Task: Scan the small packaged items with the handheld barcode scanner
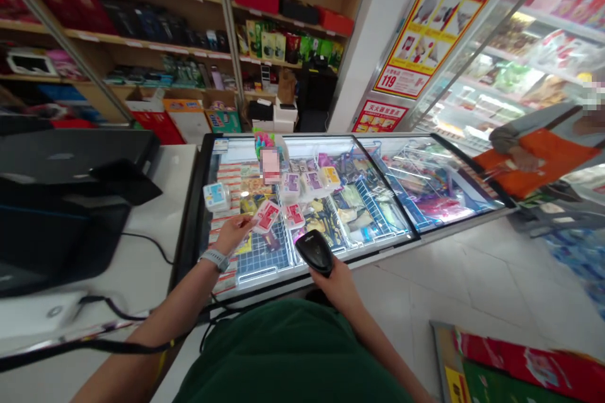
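Tall wooden shelving (220, 19) fills the back, stocked with boxes and bags. In front of it stands a long chest freezer (395, 201), its glass top serving as the working surface, with frozen goods and wire baskets showing beneath. At the left, a white counter (163, 198) carries a black machine (70, 157). Beyond the freezer's far right end, another person holds an orange bag (529, 167).

The right hand (341, 283) has its fingers wrapped around the grip of a black barcode scanner (316, 253), whose head points toward the packs. The left hand (231, 236) pinches a red-labelled pack (266, 215) at its near left corner, fingers narrow on it, above the glass and just beside the scanner, apart from it.

Two purple-labelled packs (302, 184) and a yellow-labelled pack (330, 177) sit in a row behind; a blue-labelled pack (216, 195) lies off to the left, and a second red-labelled pack (293, 216) rests nearest the scanner.

The step in hand looks like presenting a pack for scanning; the next move calls for its code to face the scanner squarely, though no code is legible.
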